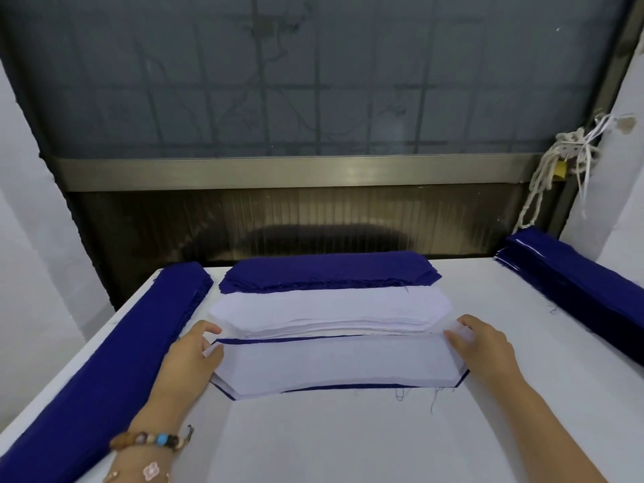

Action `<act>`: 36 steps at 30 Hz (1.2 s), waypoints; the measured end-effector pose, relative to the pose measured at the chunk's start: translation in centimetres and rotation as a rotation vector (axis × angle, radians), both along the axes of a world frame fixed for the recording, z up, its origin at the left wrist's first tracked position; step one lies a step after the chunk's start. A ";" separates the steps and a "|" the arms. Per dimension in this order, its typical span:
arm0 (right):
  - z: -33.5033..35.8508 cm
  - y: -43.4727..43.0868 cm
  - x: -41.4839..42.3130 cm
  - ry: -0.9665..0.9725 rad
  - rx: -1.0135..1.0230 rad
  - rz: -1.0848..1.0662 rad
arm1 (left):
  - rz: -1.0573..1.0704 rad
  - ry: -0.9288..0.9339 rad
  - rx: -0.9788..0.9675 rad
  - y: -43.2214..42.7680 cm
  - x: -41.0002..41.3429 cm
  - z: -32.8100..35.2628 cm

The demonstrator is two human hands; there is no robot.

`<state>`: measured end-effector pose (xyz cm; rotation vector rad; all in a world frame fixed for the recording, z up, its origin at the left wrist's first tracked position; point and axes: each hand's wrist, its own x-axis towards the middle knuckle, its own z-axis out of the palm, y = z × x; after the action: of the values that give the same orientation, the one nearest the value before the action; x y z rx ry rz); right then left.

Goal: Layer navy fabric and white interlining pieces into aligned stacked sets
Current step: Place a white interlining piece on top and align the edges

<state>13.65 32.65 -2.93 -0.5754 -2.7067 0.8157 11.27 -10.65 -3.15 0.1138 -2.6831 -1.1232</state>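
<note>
The white piece (pixel 334 364) lies flat near the middle of the table (pixel 348 444), on top of a navy piece (pixel 348 387) of the same shape. I can make out only thin strips of the navy along the far edge, the near edge and the right corner, so the two are close to matching but not quite square.

The left hand (pixel 190 357) grips the left end of the white piece, with its fingers curled in at the edge and the thumb above them. The right hand (pixel 484 346) pinches the right end. I can see its fingers (pixel 460 338) faintly through the thin white cloth, which lifts a little off the navy there. A few loose threads trail from the near edge onto the table.

Just behind this pair, and touching its far edge, sits a white stack (pixel 327 312) of the same cut. Right behind that is a navy stack (pixel 327 271) with a frayed front edge. A long navy pile (pixel 115 360) runs along the table's left side, close to the left hand. Another navy pile (pixel 575 287) lies along the right side, well apart from the right hand.

A beaded bracelet (pixel 150 440) circles the left wrist. Past the table's far edge is a dark window (pixel 313 81), and a bundle of white cords (pixel 564 158) hangs at its right frame.
</note>
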 end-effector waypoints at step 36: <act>0.2 0.0 0.8 0.002 0.019 0.070 | 0.022 0.033 -0.180 -0.5 -0.5 -1.1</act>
<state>14.46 32.64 -2.68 -0.4781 -2.7435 0.8062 10.78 -11.16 -4.25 0.0925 -2.7308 -0.8640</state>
